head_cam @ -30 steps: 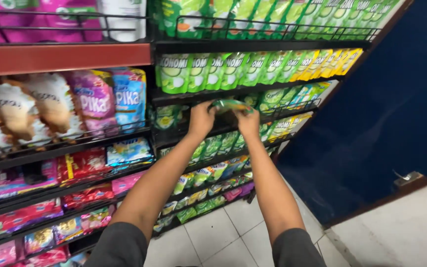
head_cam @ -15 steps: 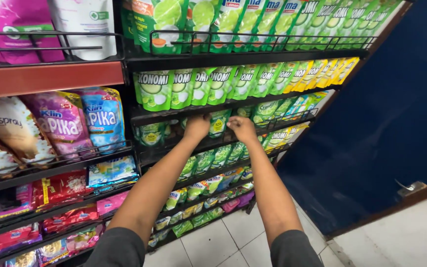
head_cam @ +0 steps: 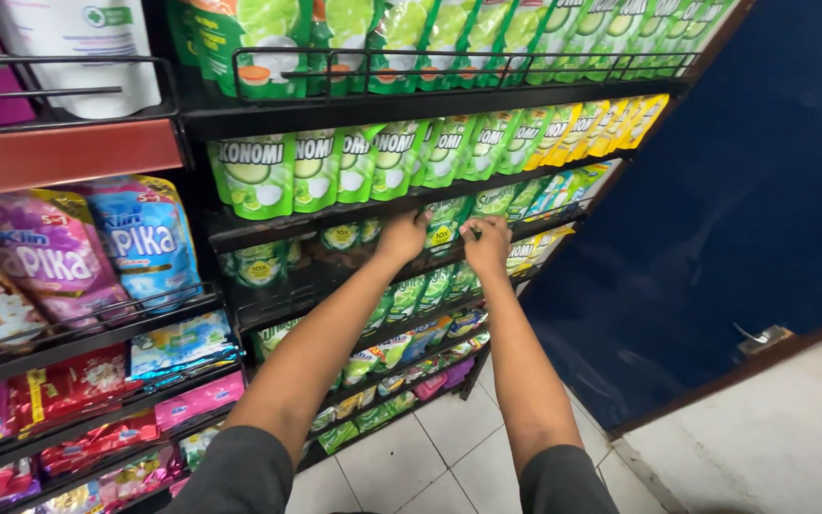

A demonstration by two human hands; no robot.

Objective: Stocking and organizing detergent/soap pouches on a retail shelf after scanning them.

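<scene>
Both my arms reach forward to a black wire shelf rack (head_cam: pixel 401 105) full of green pouches. My left hand (head_cam: pixel 401 235) and my right hand (head_cam: pixel 485 244) grip the two sides of one green pouch (head_cam: pixel 446 224) that stands upright on the third shelf, among other green pouches of the same kind. My fingers curl over its top edge. Above it runs a row of larger green and white pouches (head_cam: pixel 335 167) that turns to yellow pouches (head_cam: pixel 611 124) further right.
On the left stand blue (head_cam: pixel 140 243) and pink (head_cam: pixel 45 252) bags on wire shelves, with small red and pink sachets (head_cam: pixel 78 390) below. A dark blue wall (head_cam: pixel 725 209) closes the right side. White floor tiles (head_cam: pixel 411 466) lie under the lower shelves.
My hands and the green pouch have moved down from the shelf front and deeper onto the third shelf. The view has tilted down and to the right.
</scene>
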